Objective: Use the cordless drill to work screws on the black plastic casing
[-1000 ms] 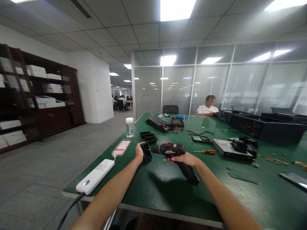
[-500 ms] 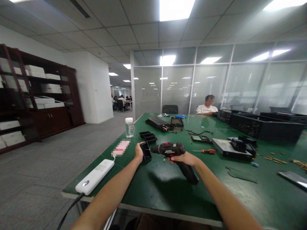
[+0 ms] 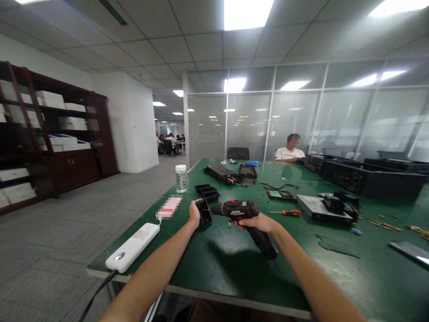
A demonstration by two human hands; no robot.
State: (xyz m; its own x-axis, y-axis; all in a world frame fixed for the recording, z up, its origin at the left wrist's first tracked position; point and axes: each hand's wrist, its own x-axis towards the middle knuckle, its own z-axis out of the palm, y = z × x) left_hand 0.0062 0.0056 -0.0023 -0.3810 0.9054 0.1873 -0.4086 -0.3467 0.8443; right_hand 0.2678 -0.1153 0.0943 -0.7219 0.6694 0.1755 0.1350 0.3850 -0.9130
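Near the middle of the green table (image 3: 187,273), my left hand (image 3: 194,213) grips a small black plastic frame (image 3: 205,214), held tilted up. My right hand (image 3: 256,222) is wrapped round the handle of a black cordless drill (image 3: 239,208) with red details. The drill points left and its bit reaches the black frame; whether the tip touches it is too small to tell. Just behind the frame lies a black tray with compartments (image 3: 208,192). An orange and black screwdriver (image 3: 291,213) rests to the right of the drill.
White power strip (image 3: 134,246) and clear bottle (image 3: 181,179) at the left. Opened device (image 3: 280,194), silver metal unit (image 3: 311,208), dark glass piece (image 3: 337,245) and large black cases (image 3: 372,179) at the right. A person (image 3: 290,150) sits at the far side.
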